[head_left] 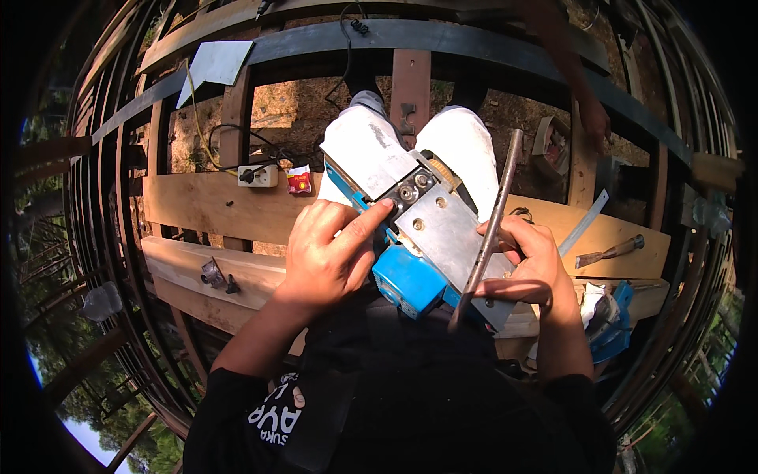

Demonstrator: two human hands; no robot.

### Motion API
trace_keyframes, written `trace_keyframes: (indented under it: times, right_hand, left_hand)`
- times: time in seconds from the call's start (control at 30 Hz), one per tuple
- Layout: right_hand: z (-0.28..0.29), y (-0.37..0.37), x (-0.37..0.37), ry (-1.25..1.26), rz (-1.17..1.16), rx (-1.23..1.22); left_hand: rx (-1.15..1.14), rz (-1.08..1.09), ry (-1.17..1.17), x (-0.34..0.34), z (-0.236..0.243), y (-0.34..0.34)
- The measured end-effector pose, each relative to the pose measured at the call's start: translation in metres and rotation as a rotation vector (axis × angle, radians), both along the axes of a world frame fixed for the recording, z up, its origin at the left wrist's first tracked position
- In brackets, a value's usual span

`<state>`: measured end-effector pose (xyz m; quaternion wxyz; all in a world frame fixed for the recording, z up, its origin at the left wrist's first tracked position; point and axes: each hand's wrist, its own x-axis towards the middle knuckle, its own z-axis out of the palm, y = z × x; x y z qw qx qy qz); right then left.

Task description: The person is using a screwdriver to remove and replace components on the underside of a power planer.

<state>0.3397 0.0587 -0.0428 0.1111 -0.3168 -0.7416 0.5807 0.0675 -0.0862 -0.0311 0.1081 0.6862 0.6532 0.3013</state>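
An upside-down blue electric planer (408, 278) rests across my lap, its grey metal sole facing up. Bolts show on the cutter block (407, 192) between the two sole plates. My left hand (328, 246) is at the planer's left side, index fingertip on the cutter block's near end; its other fingers are curled, partly hidden. Between the fingers of my right hand (533, 265) is a long, thin metal rod (499, 209), tilted over the right edge of the sole. That hand also lies against the rear sole plate (450, 229).
A white socket block (258, 175) and red packet (299, 180) lie on the left plank, small metal parts (212, 273) nearer. On the right are a chisel (612, 253), a steel ruler (584, 223) and a blue part (616, 324). Another person's hand (592, 120) hangs at upper right.
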Motion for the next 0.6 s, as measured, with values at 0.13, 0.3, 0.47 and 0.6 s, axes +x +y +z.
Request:
trace_keyframes:
  times: [0.13,0.3,0.47,0.6]
  right_hand:
    - [0.007,0.006,-0.004,-0.091,0.07,-0.004]
    - [0.015,0.01,-0.01,-0.159,0.067,-0.041]
    - [0.015,0.01,-0.011,-0.113,0.06,-0.036]
    - [0.014,0.014,-0.009,-0.109,0.086,-0.002]
  left_hand:
    - [-0.034,-0.061,0.027,-0.009,0.003,0.001]
    - [-0.005,-0.092,-0.042,-0.012,-0.001,0.0]
    - [-0.102,-0.04,-0.109,-0.03,0.022,0.019]
    - [-0.228,-0.309,0.016,-0.059,0.046,0.06]
